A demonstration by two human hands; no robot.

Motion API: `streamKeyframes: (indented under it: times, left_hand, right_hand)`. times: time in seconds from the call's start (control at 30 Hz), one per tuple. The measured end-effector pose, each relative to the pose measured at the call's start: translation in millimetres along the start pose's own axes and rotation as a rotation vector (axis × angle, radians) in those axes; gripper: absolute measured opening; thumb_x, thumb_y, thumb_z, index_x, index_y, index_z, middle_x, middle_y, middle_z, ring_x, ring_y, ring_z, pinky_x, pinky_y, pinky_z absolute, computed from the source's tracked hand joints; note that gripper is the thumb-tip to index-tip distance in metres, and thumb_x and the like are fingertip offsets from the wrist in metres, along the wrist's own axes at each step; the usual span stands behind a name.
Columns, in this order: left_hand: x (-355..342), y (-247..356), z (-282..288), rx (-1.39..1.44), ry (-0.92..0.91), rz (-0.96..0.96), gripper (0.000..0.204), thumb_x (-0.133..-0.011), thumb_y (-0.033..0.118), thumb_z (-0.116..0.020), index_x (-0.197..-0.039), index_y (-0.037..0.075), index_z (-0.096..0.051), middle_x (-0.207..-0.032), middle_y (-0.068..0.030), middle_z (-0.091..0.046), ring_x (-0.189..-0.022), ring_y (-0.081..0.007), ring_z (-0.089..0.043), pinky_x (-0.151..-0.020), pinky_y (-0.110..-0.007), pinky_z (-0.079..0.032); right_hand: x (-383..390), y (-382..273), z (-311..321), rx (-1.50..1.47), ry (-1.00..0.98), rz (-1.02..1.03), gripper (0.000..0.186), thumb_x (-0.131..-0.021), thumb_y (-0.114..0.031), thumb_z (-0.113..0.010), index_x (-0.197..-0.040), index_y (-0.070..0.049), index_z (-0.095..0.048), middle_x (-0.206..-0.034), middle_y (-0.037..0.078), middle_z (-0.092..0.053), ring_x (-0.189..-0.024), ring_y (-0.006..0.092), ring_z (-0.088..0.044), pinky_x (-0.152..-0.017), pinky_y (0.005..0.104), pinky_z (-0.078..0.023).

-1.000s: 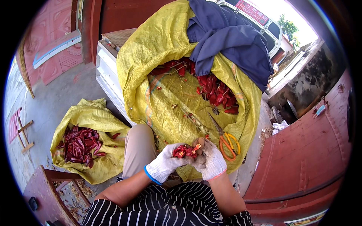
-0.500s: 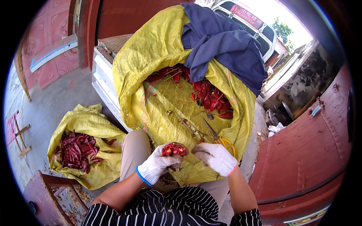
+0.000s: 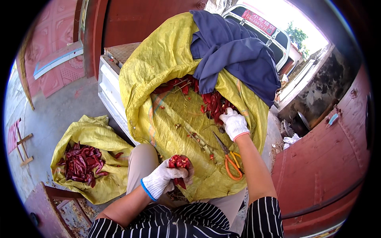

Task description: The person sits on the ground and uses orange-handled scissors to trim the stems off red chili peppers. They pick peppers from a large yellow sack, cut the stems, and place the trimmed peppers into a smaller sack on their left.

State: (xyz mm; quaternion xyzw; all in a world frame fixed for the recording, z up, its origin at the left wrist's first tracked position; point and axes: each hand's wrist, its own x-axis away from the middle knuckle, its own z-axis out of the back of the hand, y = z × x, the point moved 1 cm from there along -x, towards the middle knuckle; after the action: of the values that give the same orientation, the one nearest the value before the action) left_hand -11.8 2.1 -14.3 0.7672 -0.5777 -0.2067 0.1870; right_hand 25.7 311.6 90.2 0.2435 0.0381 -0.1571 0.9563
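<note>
My left hand, in a white knit glove with a blue cuff, is closed around a bunch of red chili peppers. Their cut ends face up, and one tip hangs below the fingers. My right hand, gloved with a pink cuff, reaches to the heap of red chili peppers inside the big yellow woven sack. Its fingers look bent and a little apart at the heap's edge; the fingertips are partly hidden. Scissors with orange and yellow handles lie on the sack beside my right forearm.
Dark blue cloth drapes over the sack's far side. At lower left a smaller yellow sack holds more red peppers, near a wooden chair. A white vehicle bed stands behind; a red metal door is at right.
My right hand has moved up and away from beside my left hand to the pepper heap. The scissors now lie lower, with both handles showing. My left hand still holds the bunch, tilted more upright.
</note>
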Motion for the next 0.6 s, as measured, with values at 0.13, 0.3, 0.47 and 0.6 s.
streamKeyframes:
  times: [0.13, 0.3, 0.47, 0.6]
  left_hand:
    - [0.2, -6.4, -1.5, 0.051, -0.008, 0.050, 0.023, -0.079, 0.007, -0.074, -0.098, 0.000, -0.064, -0.086, -0.0087, -0.065, -0.076, -0.0214, -0.064, -0.074, -0.036, -0.054]
    - [-1.1, -2.9, 5.5, 0.101, 0.023, 0.051, 0.026, -0.081, 0.007, -0.073, -0.103, -0.003, -0.065, -0.097, -0.0134, -0.070, -0.088, -0.0254, -0.068, -0.081, -0.040, -0.056]
    - [2.0, 8.8, -6.3, 0.058, 0.106, 0.042, 0.037, -0.077, 0.004, -0.072, -0.111, -0.005, -0.061, -0.121, -0.0237, -0.064, -0.110, -0.0351, -0.064, -0.092, -0.051, -0.052]
    - [-0.8, 18.1, -15.7, 0.008, 0.100, -0.075, 0.047, -0.076, 0.004, -0.071, -0.120, -0.008, -0.058, -0.130, -0.0254, -0.060, -0.120, -0.0373, -0.060, -0.099, -0.054, -0.050]
  right_hand:
    - [6.0, 7.6, 2.7, -0.191, 0.117, -0.061, 0.014, -0.086, -0.021, -0.063, -0.096, -0.015, -0.070, -0.109, 0.012, -0.062, -0.099, 0.0322, -0.063, -0.082, 0.0437, -0.053]
    - [36.1, 15.0, 19.8, -0.988, 0.303, -0.413, 0.030, -0.088, -0.015, -0.065, -0.116, -0.003, -0.068, -0.095, 0.010, -0.067, -0.079, 0.0228, -0.064, -0.070, 0.0335, -0.050]
    - [63.6, -7.8, 40.1, -1.682, 0.296, -0.632, 0.041, -0.088, -0.011, -0.066, -0.124, 0.007, -0.057, -0.084, 0.007, -0.064, -0.060, 0.0128, -0.059, -0.051, 0.0259, -0.043]
    - [85.0, -35.0, 58.4, -1.900, 0.259, -0.617, 0.032, -0.089, -0.010, -0.063, -0.118, 0.004, -0.058, -0.081, 0.005, -0.062, -0.058, 0.0125, -0.057, -0.049, 0.0255, -0.042]
